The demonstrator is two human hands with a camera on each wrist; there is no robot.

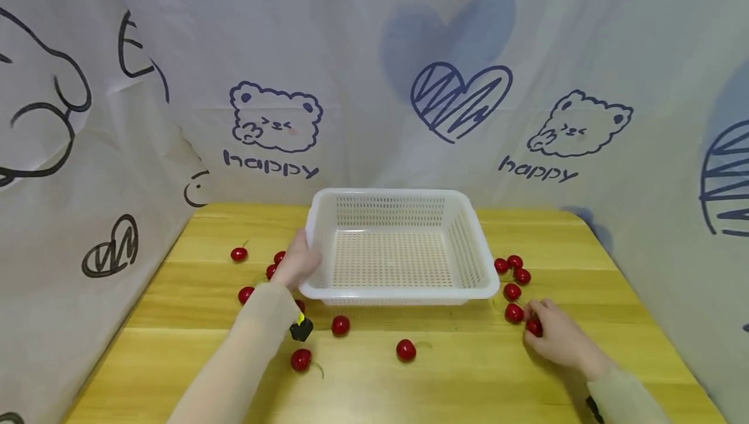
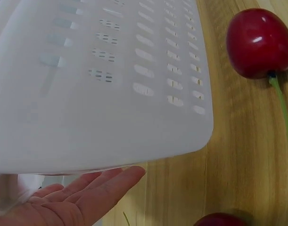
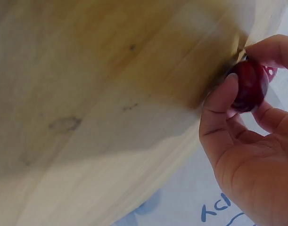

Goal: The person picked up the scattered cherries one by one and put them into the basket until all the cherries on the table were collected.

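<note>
A white plastic basket [image 1: 392, 293] with slotted walls stands on the wooden table. My left hand [image 1: 300, 260] holds its left side near the rim. In the left wrist view, the fingers [image 2: 111, 186] of that hand reach along the outside of the basket wall [image 2: 101, 122], and the thumb is mostly hidden. Toward the right of the table, my right hand [image 1: 558, 336] pinches a red cherry [image 1: 534, 327]. The right wrist view shows this cherry [image 3: 250, 84] between thumb and fingertips, close to the tabletop.
Several cherries [image 1: 512, 292] lie between the basket and my right hand. Others, such as one cherry [image 1: 238, 254], are scattered at the left. A cherry [image 1: 406, 350] and another cherry [image 1: 341, 326] lie in front of the basket. A printed white cloth [image 1: 363, 86] hangs behind the table [image 1: 468, 385].
</note>
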